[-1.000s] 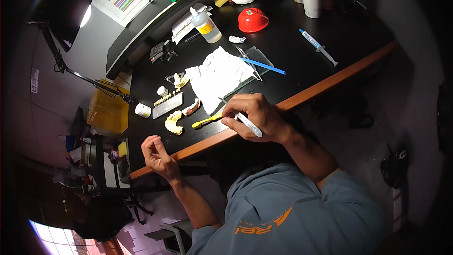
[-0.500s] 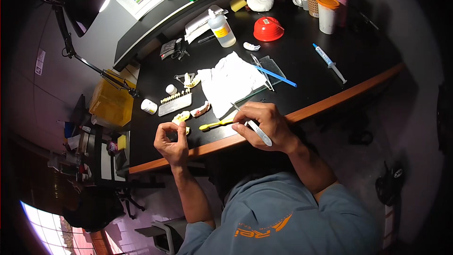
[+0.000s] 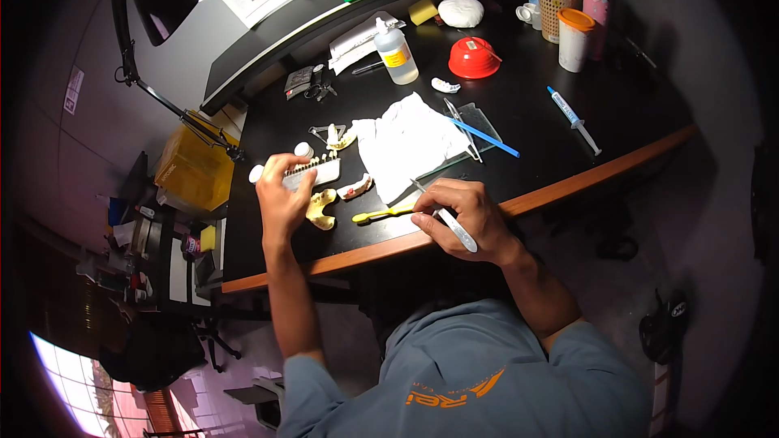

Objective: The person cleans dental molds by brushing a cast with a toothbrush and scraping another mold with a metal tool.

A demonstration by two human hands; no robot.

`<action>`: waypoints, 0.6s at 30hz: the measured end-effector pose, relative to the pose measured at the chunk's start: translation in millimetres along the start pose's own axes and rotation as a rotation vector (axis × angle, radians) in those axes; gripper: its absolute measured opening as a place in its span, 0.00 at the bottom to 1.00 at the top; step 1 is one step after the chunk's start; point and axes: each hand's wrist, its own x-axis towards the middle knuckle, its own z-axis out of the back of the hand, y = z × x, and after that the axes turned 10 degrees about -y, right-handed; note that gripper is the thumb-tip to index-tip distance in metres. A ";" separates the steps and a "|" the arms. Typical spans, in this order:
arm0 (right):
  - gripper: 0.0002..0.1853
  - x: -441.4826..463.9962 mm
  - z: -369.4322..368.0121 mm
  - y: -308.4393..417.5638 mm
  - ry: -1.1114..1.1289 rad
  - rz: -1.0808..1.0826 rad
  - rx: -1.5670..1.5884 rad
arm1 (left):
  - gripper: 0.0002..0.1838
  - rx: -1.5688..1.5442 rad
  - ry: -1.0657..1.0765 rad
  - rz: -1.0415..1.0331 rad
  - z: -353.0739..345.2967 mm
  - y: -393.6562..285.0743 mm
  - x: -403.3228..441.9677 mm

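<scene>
My right hand (image 3: 466, 219) grips a silver scalpel (image 3: 458, 231) at the table's front edge, its thin end pointing up and left past my fingers. Beneath that hand lies a yellow toothbrush (image 3: 377, 216), partly hidden. My left hand (image 3: 284, 195) is raised at the left, thumb and fingers apart, in front of a tooth shade guide (image 3: 324, 171) and partly covering it. Close by are a white jar (image 3: 303, 150) and another white jar (image 3: 256, 173), half hidden. A yellowish dental arch model (image 3: 321, 209) and a pink-and-white dental model (image 3: 355, 187) rest right of that hand.
A crumpled white cloth (image 3: 398, 146) lies mid-table beside a glass slab (image 3: 479, 123), tweezers and a blue stick (image 3: 487, 138). Behind stand a clear bottle (image 3: 398, 57) and a red bowl (image 3: 474, 58). A syringe (image 3: 574, 122) lies right; a lamp arm (image 3: 130, 49) rises left.
My left hand has moved up and left from the table's edge toward the shade guide and jars, its fingers spreading. My right hand keeps holding the scalpel. The view has shifted slightly.
</scene>
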 end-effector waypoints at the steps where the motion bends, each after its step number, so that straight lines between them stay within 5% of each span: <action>1: 0.06 0.5 -0.1 0.0 -0.008 -0.006 -0.004 | 0.10 0.000 0.055 -0.055 -5.1 6.0 13.6; 8: 0.05 0.0 -2.9 -0.7 -0.023 0.008 -0.054 | 0.19 0.022 0.315 -0.186 -46.8 32.6 65.7; 18: 0.04 1.6 -7.8 6.5 0.026 -0.078 -0.136 | 0.17 0.181 0.172 -0.135 -70.3 58.0 26.9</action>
